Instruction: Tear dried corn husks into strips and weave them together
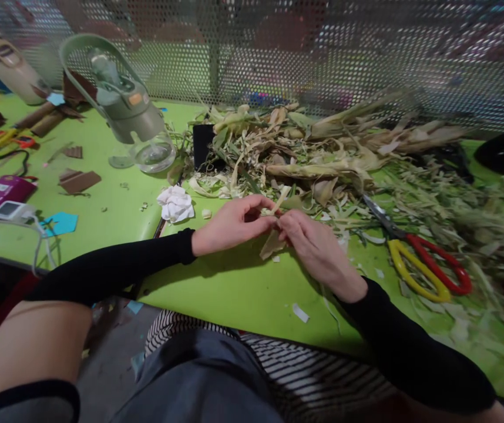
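Observation:
Just above the green table, my left hand [238, 226] and my right hand [307, 238] meet with their fingertips together. Both pinch a small piece of dried corn husk [272, 244]; its pale strips stick out above and below the fingers. Part of the piece is hidden behind the fingertips. Beyond the hands lies a heap of dried corn husks [296, 141]. To the right of my right hand rest scissors [415, 258] with one red and one yellow handle, blades pointing at the heap. A crumpled white tissue [175, 204] lies left of my left hand.
A perforated metal screen [181, 53] borders the back of the green table [234, 294]. On the left stand a water bottle [140, 120] and a tumbler [9, 64], near a purple box [3, 194] with a white cable. Shredded husk [467, 200] covers the right side.

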A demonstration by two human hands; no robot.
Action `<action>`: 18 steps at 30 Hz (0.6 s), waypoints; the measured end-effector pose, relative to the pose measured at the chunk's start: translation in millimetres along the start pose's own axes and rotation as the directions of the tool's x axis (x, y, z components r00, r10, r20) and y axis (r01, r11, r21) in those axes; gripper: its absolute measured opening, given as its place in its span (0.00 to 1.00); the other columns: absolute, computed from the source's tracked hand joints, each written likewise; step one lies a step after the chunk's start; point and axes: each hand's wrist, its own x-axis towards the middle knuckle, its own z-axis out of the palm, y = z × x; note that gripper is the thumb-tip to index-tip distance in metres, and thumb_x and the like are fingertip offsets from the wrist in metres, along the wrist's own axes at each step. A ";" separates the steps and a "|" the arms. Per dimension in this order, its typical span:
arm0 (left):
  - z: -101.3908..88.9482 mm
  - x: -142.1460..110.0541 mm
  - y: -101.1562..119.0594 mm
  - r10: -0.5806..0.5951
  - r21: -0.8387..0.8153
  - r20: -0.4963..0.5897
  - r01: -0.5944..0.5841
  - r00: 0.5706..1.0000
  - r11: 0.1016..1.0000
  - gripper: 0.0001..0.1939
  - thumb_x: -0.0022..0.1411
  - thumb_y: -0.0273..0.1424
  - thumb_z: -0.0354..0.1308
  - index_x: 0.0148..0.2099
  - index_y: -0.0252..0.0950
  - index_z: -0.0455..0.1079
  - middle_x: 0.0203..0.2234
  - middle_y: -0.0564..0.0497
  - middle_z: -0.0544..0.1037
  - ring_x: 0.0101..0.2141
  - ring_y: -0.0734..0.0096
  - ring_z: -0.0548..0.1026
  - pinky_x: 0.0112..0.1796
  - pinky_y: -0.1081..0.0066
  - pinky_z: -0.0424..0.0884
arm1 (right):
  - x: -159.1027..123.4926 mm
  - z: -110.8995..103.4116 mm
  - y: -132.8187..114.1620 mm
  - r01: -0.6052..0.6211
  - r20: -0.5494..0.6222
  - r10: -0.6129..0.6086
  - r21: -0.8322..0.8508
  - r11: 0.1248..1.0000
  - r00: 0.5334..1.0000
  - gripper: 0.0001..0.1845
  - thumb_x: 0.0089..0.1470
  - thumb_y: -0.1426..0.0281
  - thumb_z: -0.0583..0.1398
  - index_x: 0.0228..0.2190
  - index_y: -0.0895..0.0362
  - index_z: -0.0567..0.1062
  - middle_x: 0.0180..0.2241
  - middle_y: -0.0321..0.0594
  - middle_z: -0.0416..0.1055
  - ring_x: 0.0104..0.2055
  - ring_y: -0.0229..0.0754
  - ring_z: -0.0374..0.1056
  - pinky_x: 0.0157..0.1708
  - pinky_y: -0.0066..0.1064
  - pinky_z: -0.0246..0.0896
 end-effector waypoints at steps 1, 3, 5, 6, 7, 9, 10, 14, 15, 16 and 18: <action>-2.5 0.9 1.1 0.008 0.016 -0.011 -0.007 1.000 1.000 0.12 0.65 0.35 0.58 0.46 0.32 0.69 0.24 0.56 0.72 0.25 0.79 0.67 0.28 0.75 0.64 | -0.1 -0.3 -0.3 0.014 0.027 -0.014 -0.007 1.000 1.000 0.28 0.67 0.46 0.49 0.25 0.54 0.67 0.23 0.35 0.68 0.24 0.38 0.63 0.26 0.31 0.55; -6.9 1.4 3.2 0.008 0.030 -0.006 -0.008 1.000 1.000 0.10 0.65 0.35 0.58 0.43 0.32 0.69 0.23 0.57 0.71 0.24 0.80 0.66 0.27 0.76 0.62 | -0.7 -1.7 -1.2 0.044 0.059 -0.044 0.006 0.999 0.997 0.25 0.68 0.51 0.50 0.26 0.54 0.67 0.23 0.35 0.67 0.25 0.38 0.63 0.27 0.31 0.55; -11.3 0.7 5.6 -0.006 0.006 0.018 0.006 1.000 1.000 0.08 0.64 0.33 0.58 0.42 0.32 0.68 0.22 0.57 0.71 0.23 0.81 0.67 0.26 0.77 0.62 | -1.5 -4.6 -2.4 0.088 0.055 -0.089 0.014 0.996 0.995 0.23 0.68 0.55 0.52 0.25 0.54 0.66 0.22 0.33 0.64 0.24 0.37 0.60 0.27 0.31 0.54; -14.0 0.3 7.1 -0.016 -0.011 0.036 0.016 0.999 1.000 0.08 0.64 0.33 0.57 0.41 0.32 0.68 0.22 0.57 0.72 0.23 0.81 0.68 0.27 0.78 0.63 | -1.9 -6.4 -3.0 0.115 0.049 -0.115 0.013 0.993 0.992 0.22 0.68 0.56 0.53 0.24 0.54 0.66 0.21 0.32 0.62 0.24 0.36 0.58 0.26 0.31 0.52; -17.0 0.0 8.6 -0.023 -0.024 0.053 0.024 0.998 0.999 0.07 0.64 0.32 0.57 0.41 0.32 0.68 0.22 0.57 0.72 0.23 0.81 0.69 0.27 0.78 0.64 | -2.3 -8.3 -3.5 0.141 0.048 -0.142 0.011 0.990 0.989 0.21 0.67 0.58 0.54 0.24 0.54 0.66 0.21 0.31 0.60 0.23 0.36 0.56 0.25 0.31 0.51; -23.7 0.1 11.4 -0.030 -0.036 0.081 0.033 0.996 0.999 0.07 0.65 0.32 0.57 0.40 0.33 0.67 0.23 0.57 0.73 0.24 0.81 0.72 0.29 0.78 0.66 | -2.7 -11.4 -4.0 0.178 0.047 -0.179 0.005 0.984 0.983 0.21 0.67 0.58 0.55 0.23 0.54 0.65 0.20 0.31 0.58 0.22 0.35 0.54 0.24 0.31 0.49; -26.8 0.6 12.4 -0.031 -0.033 0.093 0.035 0.995 0.999 0.07 0.65 0.33 0.57 0.40 0.33 0.67 0.24 0.56 0.73 0.24 0.82 0.72 0.30 0.78 0.67 | -2.6 -12.4 -3.7 0.184 0.051 -0.184 0.005 0.983 0.982 0.22 0.67 0.58 0.55 0.23 0.54 0.65 0.20 0.31 0.58 0.22 0.35 0.53 0.24 0.31 0.48; -31.9 3.8 12.0 -0.026 0.051 0.140 0.019 0.990 0.998 0.10 0.65 0.33 0.57 0.45 0.32 0.68 0.24 0.57 0.72 0.25 0.81 0.72 0.31 0.77 0.67 | -0.3 -11.1 -0.4 0.124 0.100 -0.126 0.025 0.992 0.987 0.24 0.67 0.53 0.54 0.22 0.54 0.66 0.20 0.32 0.60 0.22 0.36 0.56 0.23 0.30 0.50; -30.8 4.1 11.3 -0.020 0.084 0.160 0.006 0.987 0.996 0.13 0.65 0.33 0.57 0.48 0.32 0.68 0.24 0.57 0.72 0.25 0.79 0.72 0.30 0.77 0.67 | 0.6 -9.6 0.5 0.100 0.099 -0.102 0.029 0.995 0.990 0.25 0.66 0.52 0.54 0.24 0.54 0.67 0.21 0.32 0.63 0.22 0.36 0.58 0.23 0.30 0.51; -29.0 3.9 10.9 -0.008 0.117 0.179 -0.013 0.984 0.993 0.16 0.65 0.33 0.58 0.53 0.32 0.67 0.24 0.57 0.72 0.26 0.78 0.72 0.30 0.76 0.66 | 1.4 -7.7 1.3 0.077 0.085 -0.080 0.034 0.996 0.993 0.24 0.66 0.50 0.54 0.26 0.54 0.69 0.22 0.33 0.66 0.23 0.36 0.60 0.24 0.30 0.53; -24.2 2.1 10.8 0.028 0.164 0.212 -0.064 0.977 0.984 0.26 0.64 0.32 0.60 0.62 0.32 0.62 0.24 0.58 0.72 0.26 0.76 0.72 0.29 0.76 0.65 | 2.6 -3.6 2.3 0.042 0.046 -0.044 0.055 0.998 0.998 0.24 0.64 0.47 0.56 0.31 0.54 0.72 0.25 0.34 0.71 0.25 0.38 0.64 0.26 0.30 0.57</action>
